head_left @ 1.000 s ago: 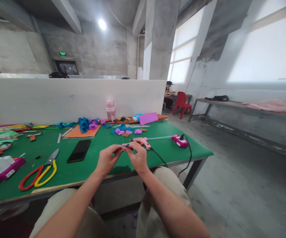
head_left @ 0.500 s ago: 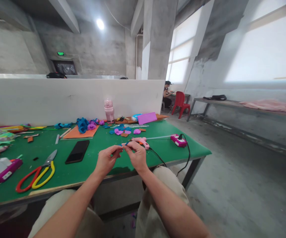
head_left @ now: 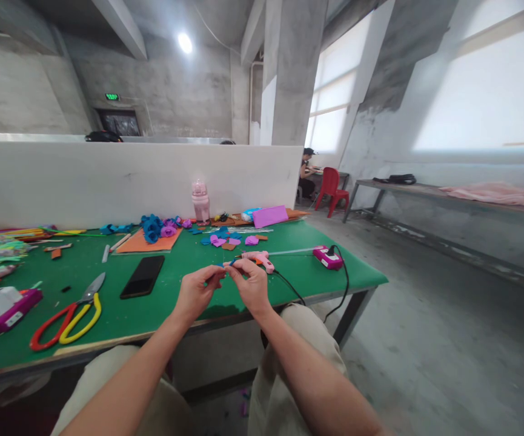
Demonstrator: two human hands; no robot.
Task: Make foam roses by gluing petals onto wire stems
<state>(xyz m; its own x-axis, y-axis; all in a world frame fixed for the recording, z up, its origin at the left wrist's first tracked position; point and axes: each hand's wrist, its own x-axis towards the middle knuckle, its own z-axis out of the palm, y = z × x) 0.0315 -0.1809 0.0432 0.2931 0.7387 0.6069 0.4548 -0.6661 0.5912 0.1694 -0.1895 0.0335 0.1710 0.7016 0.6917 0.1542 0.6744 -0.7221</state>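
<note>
Green table unchanged, both hands' fingers still pinched on same small blue piece, barely shifted.

Daylight floods in from the large windows on the right, which are blown out to plain white with no detail. A round ceiling lamp glares above, ringed by a soft halo. The concrete walls and ceiling at the back sit in dimmer, grey light. The green worktop is evenly lit, with a soft shadow under the hands near its front edge. The wide lens bends the pillar and beams outward and stretches the forearms at the bottom. The centre is fairly sharp; the corners and the floor at the right smear slightly.
</note>
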